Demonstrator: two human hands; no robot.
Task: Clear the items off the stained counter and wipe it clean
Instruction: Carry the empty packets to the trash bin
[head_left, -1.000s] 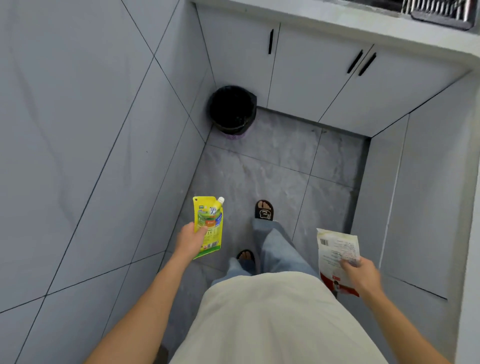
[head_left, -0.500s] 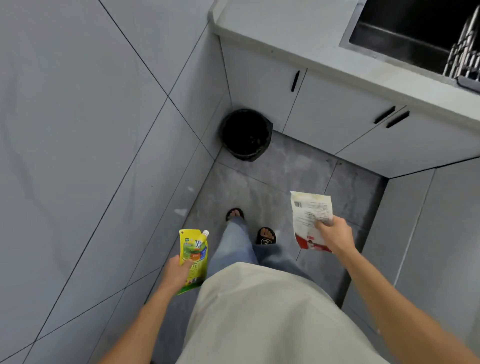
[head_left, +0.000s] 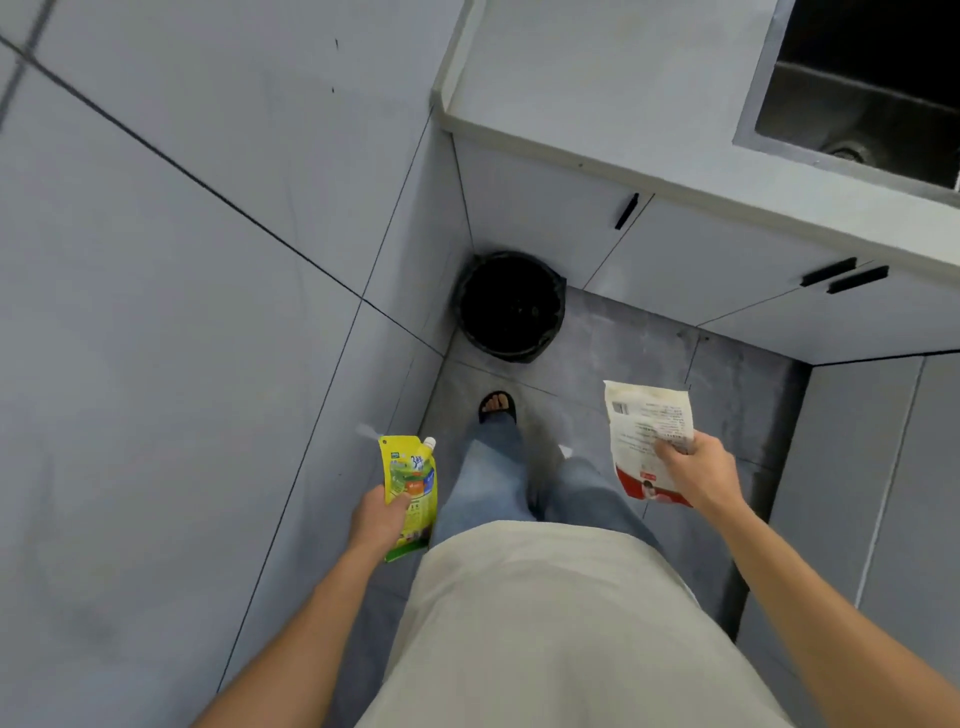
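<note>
Grip, left: left hand closed around the lower part of a yellow-green spout pouch, pouch upright, white cap at its upper right corner.
Grip, right: right hand pinching a white and red packet by its right edge, thumb on the printed face, packet hanging flat toward the camera.
Landmark: black bin on the grey floor, in the corner where the tiled wall meets the cabinet doors.
Bin contents: black liner visible; interior dark, contents cannot be told.
Pouch position: nearer the camera than the bin, slightly left of it, well apart.
Packet position: nearer the camera than the bin and to its right, apart.
Desk: grey desk above and behind the bin, surface bare where seen.
Sink: dark sink set in the desk, far right of the bin; drain visible.
Person: one sandalled foot just in front of the bin.
</note>
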